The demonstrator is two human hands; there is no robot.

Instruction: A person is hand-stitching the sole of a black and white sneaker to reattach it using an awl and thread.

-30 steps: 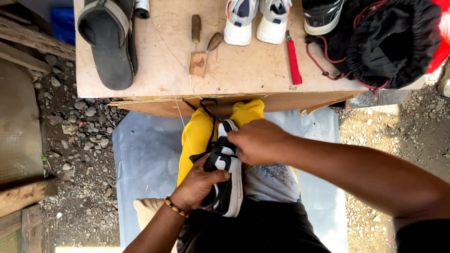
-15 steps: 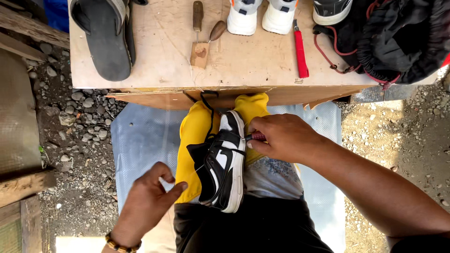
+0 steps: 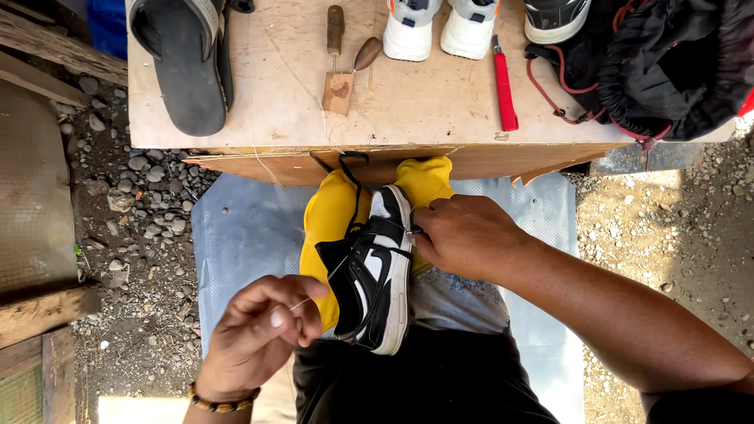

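A black and white sneaker (image 3: 378, 276) lies on its side on my lap, resting on a yellow cloth (image 3: 330, 216). My right hand (image 3: 465, 235) presses against the sneaker's sole edge near the toe, fingers pinched around a small metal tool at the seam. Lower left, my left hand (image 3: 263, 330) is closed on a thin pale thread (image 3: 314, 294) that runs up to the shoe. A beaded bracelet sits on that wrist.
A wooden table (image 3: 424, 102) ahead carries a dark sandal (image 3: 184, 59), a wooden-handled awl (image 3: 335, 31), a small wood block (image 3: 338, 93), a red-handled tool (image 3: 503, 78), white shoes (image 3: 440, 27) and a black bag (image 3: 667, 63). A blue-grey sheet (image 3: 243, 243) covers gravel ground.
My left hand let go of the sneaker, dropped toward the lower left and now pulls the thread away from it. My right hand stayed at the sole edge.
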